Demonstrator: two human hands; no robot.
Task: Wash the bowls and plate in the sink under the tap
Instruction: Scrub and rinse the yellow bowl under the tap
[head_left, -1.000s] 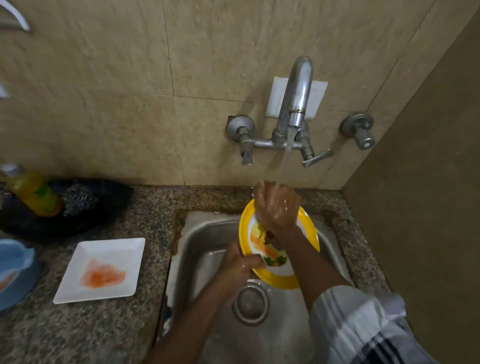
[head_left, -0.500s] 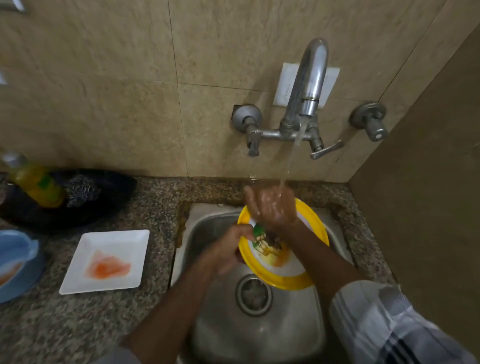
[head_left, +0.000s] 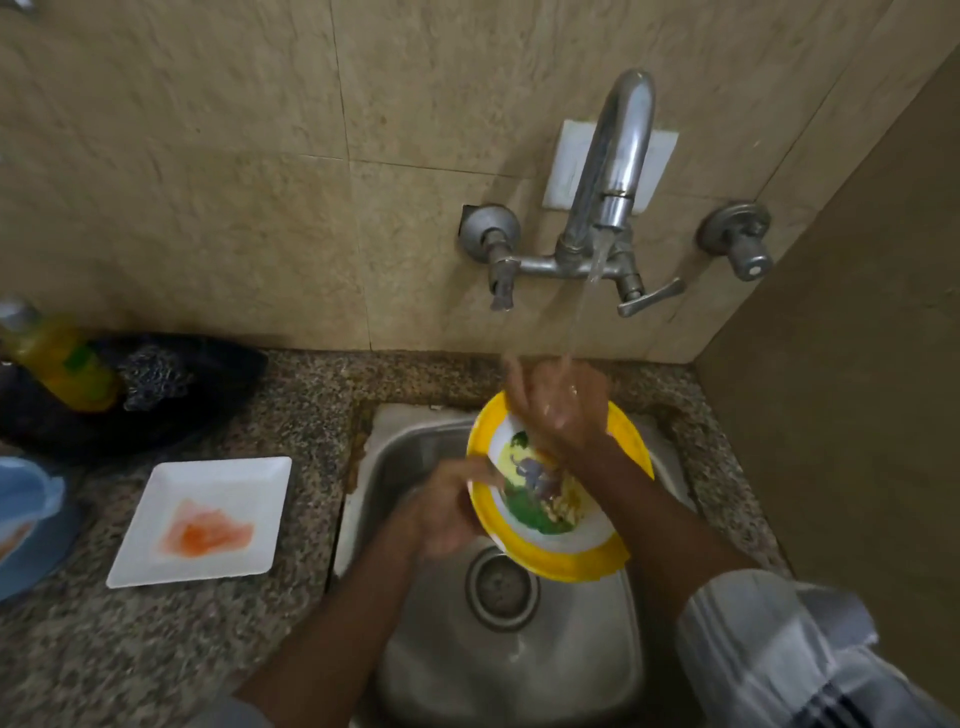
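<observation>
A yellow-rimmed bowl (head_left: 558, 558) with a picture inside is held tilted over the steel sink (head_left: 441, 649). My left hand (head_left: 447, 512) grips its left rim. My right hand (head_left: 558, 408) lies flat on the bowl's upper inside, fingers apart, under the water stream from the tap (head_left: 615, 171). A white square plate (head_left: 208, 519) with an orange smear sits on the counter left of the sink. A blue bowl (head_left: 26, 519) is at the far left edge, partly cut off.
A yellow bottle (head_left: 62, 358) and a dark scrubber (head_left: 156, 376) rest on a black dish at the back left. The granite counter (head_left: 156, 649) surrounds the sink. A wall closes the right side. The sink drain (head_left: 501, 590) sits below the bowl.
The bowl has turned in my hands, so the picture inside sits differently. My right hand stays on its upper part under the stream, and my left hand remains on the left rim.
</observation>
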